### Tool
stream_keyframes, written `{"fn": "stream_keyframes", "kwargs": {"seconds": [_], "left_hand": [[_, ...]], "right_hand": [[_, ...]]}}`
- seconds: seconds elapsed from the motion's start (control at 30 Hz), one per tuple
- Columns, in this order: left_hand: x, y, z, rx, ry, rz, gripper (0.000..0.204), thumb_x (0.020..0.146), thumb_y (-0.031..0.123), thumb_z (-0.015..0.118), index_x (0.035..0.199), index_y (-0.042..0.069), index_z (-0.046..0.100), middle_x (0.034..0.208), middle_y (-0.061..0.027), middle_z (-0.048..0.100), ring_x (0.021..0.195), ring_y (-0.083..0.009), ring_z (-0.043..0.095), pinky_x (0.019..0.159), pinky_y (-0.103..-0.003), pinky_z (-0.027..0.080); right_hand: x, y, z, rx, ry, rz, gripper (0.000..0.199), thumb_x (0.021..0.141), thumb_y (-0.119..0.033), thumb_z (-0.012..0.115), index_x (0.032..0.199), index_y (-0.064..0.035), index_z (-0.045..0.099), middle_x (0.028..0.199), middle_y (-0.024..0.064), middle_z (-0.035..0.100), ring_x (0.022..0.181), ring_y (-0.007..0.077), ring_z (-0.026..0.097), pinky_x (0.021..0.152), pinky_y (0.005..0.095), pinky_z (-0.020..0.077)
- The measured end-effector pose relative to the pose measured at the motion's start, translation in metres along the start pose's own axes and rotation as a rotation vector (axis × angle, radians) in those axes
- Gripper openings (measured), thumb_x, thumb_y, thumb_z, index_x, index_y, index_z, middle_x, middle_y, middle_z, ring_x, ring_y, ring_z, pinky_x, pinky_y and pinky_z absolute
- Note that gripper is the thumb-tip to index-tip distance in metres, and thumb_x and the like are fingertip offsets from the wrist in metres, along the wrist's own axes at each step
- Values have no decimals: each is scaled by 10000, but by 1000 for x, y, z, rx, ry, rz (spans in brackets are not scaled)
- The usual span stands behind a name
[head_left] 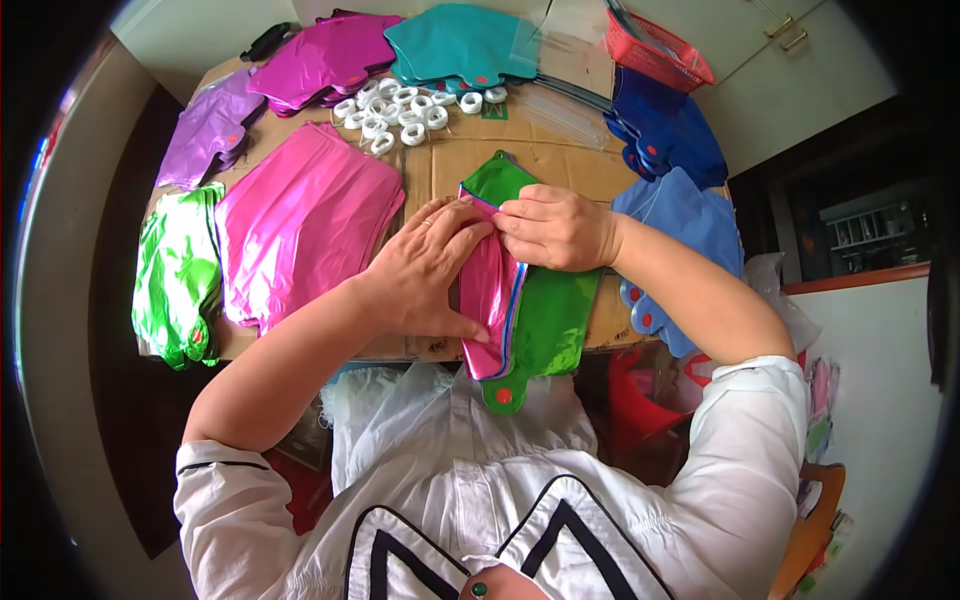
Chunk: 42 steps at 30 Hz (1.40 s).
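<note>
A folded pink foil balloon (484, 285) lies over a flat green foil balloon (556, 315) at the near edge of the cardboard-covered table. Blue and white edges of more foil layers show along the pink fold. My left hand (425, 265) rests on the pink foil, thumb spread toward its lower end and fingers at its upper end. At that upper end, my right hand (560, 228) is closed, its fingertips pinching the folded edge. The green balloon's rounded tail with a red dot (504, 396) hangs past the table edge. My fingers hide part of the fold.
Around me lie stacks of flat foil balloons: pink (300, 215), bright green (175, 270), lilac (203, 130), magenta (325, 55), teal (460, 42), dark blue (668, 120) and light blue (685, 220). White ribbon rolls (412, 118), clear bags (565, 115) and a red basket (660, 50) sit farther back.
</note>
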<state>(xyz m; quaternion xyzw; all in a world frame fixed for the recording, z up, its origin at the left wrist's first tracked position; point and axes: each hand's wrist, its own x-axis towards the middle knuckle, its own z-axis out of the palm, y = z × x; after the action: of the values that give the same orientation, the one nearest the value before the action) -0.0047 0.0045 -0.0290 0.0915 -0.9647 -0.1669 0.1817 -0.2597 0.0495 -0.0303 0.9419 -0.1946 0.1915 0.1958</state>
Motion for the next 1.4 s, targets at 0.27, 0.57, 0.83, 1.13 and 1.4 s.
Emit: {"fn": "stream_keyframes", "kwargs": {"seconds": [0.27,0.57,0.83,1.13,1.4], "left_hand": [[-6,-1,2,23,-36,-36,1210,487,708,798,1410,38,393,1349,-177,434,1344,-344,393,1173,-484,252],[-9,0,6,78,-57,7,1236,491,785,745,1443,89,376,1367,-201,403,1372,-378,343,1177,-522,217],[-7,0,9,81,-46,36,1253,484,790,748,1439,71,372,1368,-204,402,1371,-377,347,1175,-525,215],[-6,2,7,65,-90,-13,1205,537,738,772,1420,29,361,1385,-208,394,1385,-372,333,1181,-526,199],[-7,2,10,61,-101,-61,1324,554,708,762,1490,-30,186,1464,-249,341,1443,-364,257,1208,-476,151]], "right_hand": [[21,-62,-97,81,-702,977,185,761,-233,685,764,-49,669,806,148,678,778,323,659,723,431,531],[34,-178,-108,342,60,1840,476,904,-439,669,789,22,653,664,168,650,629,293,670,604,368,521],[15,-210,-54,1372,697,2155,480,938,-455,631,993,22,637,885,104,683,734,227,713,627,315,570],[-4,-124,-58,836,470,2008,304,898,-294,683,726,-51,623,584,-20,521,585,92,574,516,327,423],[85,-136,-25,-183,5,1310,266,811,-188,674,988,9,645,1145,208,632,1008,344,622,878,445,494]]}}
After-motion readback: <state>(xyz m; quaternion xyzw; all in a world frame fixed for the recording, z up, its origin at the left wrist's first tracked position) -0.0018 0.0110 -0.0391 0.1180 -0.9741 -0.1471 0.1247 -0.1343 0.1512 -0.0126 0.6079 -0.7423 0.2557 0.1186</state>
